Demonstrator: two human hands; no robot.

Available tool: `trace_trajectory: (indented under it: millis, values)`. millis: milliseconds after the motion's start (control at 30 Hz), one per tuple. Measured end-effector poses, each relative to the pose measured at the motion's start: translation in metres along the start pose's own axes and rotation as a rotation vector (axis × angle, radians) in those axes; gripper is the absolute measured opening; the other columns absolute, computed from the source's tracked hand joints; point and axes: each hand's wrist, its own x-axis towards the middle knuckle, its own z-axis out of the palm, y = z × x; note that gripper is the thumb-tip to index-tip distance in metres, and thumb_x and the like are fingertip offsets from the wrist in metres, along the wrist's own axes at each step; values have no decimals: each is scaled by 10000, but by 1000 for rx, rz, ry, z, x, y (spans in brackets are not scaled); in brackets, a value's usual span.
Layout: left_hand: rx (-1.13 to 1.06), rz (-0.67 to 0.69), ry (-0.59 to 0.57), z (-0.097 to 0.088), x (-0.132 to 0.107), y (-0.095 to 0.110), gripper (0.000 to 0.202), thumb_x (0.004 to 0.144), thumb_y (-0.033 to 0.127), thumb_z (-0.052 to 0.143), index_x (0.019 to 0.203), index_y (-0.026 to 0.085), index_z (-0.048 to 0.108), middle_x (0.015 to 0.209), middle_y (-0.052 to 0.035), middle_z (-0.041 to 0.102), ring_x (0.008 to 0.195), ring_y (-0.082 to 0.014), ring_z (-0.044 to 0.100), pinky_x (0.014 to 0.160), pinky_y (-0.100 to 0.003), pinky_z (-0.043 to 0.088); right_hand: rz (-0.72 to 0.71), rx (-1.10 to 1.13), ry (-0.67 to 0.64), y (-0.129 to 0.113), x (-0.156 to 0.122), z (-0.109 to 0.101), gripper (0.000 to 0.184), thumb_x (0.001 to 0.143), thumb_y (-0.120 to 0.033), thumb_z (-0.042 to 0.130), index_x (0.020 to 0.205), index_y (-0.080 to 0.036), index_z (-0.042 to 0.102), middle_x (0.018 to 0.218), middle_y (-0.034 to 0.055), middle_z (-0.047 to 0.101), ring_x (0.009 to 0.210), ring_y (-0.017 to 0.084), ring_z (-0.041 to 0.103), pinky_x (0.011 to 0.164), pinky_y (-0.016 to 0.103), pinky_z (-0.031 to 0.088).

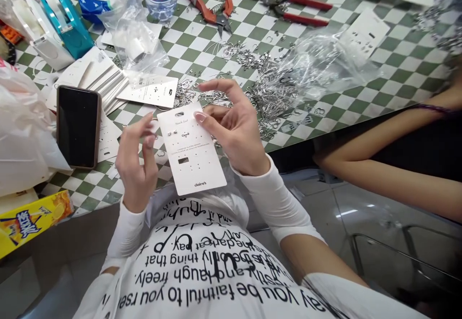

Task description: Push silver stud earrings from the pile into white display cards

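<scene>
The right hand (pixel 233 129) grasps an earring card (pixel 191 170); at its 9 o'clock, the left hand (pixel 135 165) curls, its grip unclear.

earring card (pixel 202 174): white, black print | tabletop (pixel 202 54): green-and-white checks | shirt (pixel 202 271): white, black lettering | pliers (pixel 310 3): red handles | earring hooks (pixel 270 93): silver | snack box (pixel 32 223): yellow
</scene>
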Motion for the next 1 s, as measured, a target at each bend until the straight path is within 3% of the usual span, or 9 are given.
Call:
trace_trajectory:
  millis: [33,100,233,400,533,633,767,867,1000]
  values:
    - [20,134,-68,-6,0,-3,351,1034,305,509,1369,269,605,1357,-102,640,1219,-263,641,963,-410,559,8,3,12,-1,0,-1,418,814,-326,767,1144,-281,515,706,-48,551,557,120,420,493,290,351]
    - [39,331,-250,-17,2,-8,468,1022,378,528,1483,304,498,1542,-90,508,1423,-314,489,1140,-516,458,38,15,16,-3,0,-4,409,821,-336,758,1144,-281,513,706,-45,555,561,120,430,496,289,366]
    - [13,432,-438,-26,8,-8,667,974,532,563,1555,249,398,1528,-131,522,1452,-328,454,1220,-576,345,80,45,-25,-5,0,-5,430,846,-380,736,1184,-286,488,685,-60,528,520,106,395,468,278,337]
    - [11,534,-401,-19,7,-9,694,910,375,727,1518,182,453,1364,-149,662,1316,-314,603,1170,-547,430,107,76,-65,-8,-1,-6,474,828,-391,755,1184,-267,469,636,-86,500,480,91,366,436,257,300]
    - [32,564,-283,-9,-2,-11,547,927,127,670,1456,183,541,1259,-126,725,1157,-277,708,1058,-479,540,159,122,-109,-8,-1,-6,411,872,-400,720,1176,-254,485,650,-79,538,489,89,435,460,256,379]
    - [-11,401,-64,-1,-11,-6,411,911,80,665,1291,235,687,1112,-76,780,921,-229,763,833,-363,613,83,192,-160,-6,-2,-5,292,958,-392,604,1181,-237,497,707,-46,616,555,105,558,537,277,478]
    - [-47,-79,201,9,-15,8,50,887,207,745,893,242,780,662,16,699,561,-120,606,515,-250,459,-204,32,-125,-1,-4,-5,293,941,-312,642,1193,-256,504,772,-33,658,622,124,600,574,303,520]
    - [-179,-362,199,14,-13,17,294,896,347,735,647,203,673,499,42,469,498,-100,465,512,-256,423,-559,-273,-113,4,-3,-7,245,885,-240,725,1102,-274,617,845,-23,670,671,122,568,584,304,493]
    - [-311,-492,173,18,-11,21,419,867,403,756,567,192,551,511,52,354,495,-88,333,514,-258,419,-815,-598,-98,11,1,-10,92,896,-211,719,959,-278,727,827,-9,666,765,142,566,677,322,473]
